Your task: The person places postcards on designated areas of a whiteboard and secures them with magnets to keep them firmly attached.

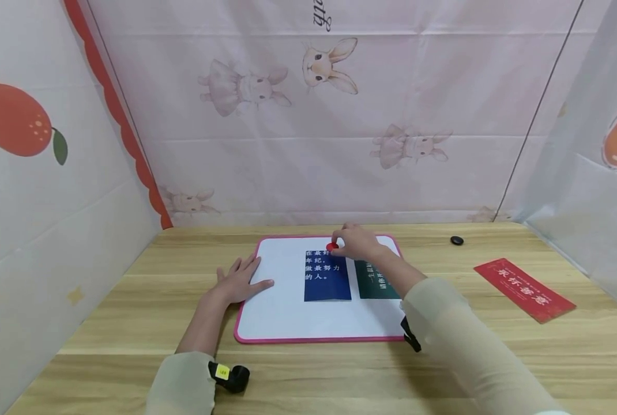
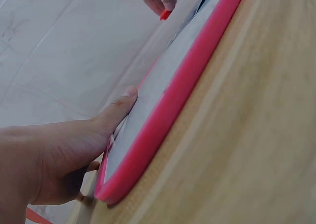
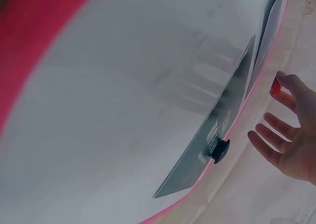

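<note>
In the head view, we see the right hand (image 1: 359,243) pinching a round red disc (image 1: 331,246) at the navy card (image 1: 327,288)'s top, the left hand (image 1: 237,282) spread on the whiteboard (image 1: 277,317). Left wrist: smooth pink rim (image 2: 170,98). Right wrist: flared black knob (image 3: 220,151) on the green card (image 3: 180,177).

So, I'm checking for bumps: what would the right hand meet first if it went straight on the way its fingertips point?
Probably the blue card, near its top edge; the red piece in the right hand would touch first. The gap's depth is unclear.
</note>
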